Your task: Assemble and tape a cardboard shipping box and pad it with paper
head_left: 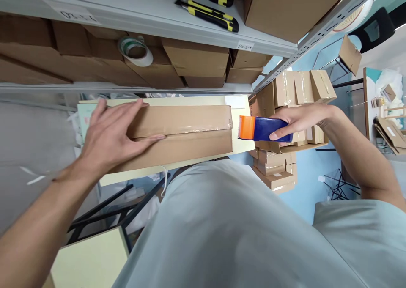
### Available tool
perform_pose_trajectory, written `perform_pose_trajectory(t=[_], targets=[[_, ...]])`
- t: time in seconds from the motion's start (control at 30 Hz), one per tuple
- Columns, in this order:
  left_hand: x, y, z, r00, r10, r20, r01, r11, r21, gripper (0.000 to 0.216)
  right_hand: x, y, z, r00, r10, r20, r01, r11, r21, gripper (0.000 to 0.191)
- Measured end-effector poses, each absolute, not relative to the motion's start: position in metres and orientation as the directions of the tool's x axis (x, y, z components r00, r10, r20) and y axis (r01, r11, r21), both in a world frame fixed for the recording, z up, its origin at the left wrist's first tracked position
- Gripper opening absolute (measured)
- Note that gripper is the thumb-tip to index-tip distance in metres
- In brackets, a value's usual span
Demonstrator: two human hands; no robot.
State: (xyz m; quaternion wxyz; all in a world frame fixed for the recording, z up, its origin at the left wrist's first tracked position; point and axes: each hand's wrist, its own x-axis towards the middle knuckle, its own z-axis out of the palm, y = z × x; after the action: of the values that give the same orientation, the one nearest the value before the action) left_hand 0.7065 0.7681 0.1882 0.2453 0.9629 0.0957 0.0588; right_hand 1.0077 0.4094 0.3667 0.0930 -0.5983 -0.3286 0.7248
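Observation:
A long brown cardboard box (190, 133) lies on a pale yellow table (242, 129), its top seam covered with clear tape. My left hand (109, 135) rests flat on the box's left end, fingers spread. My right hand (300, 121) grips a blue tape dispenser (263, 128) with an orange head, held just off the box's right end, the orange head almost touching it.
A grey metal shelf (152, 15) above holds yellow-and-black utility knives (207, 13) and a large carton (292, 9). Below it sit brown boxes and a tape roll (135, 51). Small taped cartons (301, 89) are stacked to the right on the blue floor.

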Motion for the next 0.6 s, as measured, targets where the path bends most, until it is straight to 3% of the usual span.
perform_pose_trajectory(t=[0.27,0.6], targets=[[0.705,0.755,0.217,0.918,0.378,-0.120,0.385,-0.775,0.502,0.091,1.016,0.409,0.342,-0.256,0.525,-0.812,0.236,-0.780,-0.579,0.064],[0.701,0.753,0.214,0.917,0.397,-0.048,0.354,-0.751,0.558,0.079,1.033,0.414,0.324,-0.326,0.546,-0.771,0.229,-0.746,-0.625,0.066]])
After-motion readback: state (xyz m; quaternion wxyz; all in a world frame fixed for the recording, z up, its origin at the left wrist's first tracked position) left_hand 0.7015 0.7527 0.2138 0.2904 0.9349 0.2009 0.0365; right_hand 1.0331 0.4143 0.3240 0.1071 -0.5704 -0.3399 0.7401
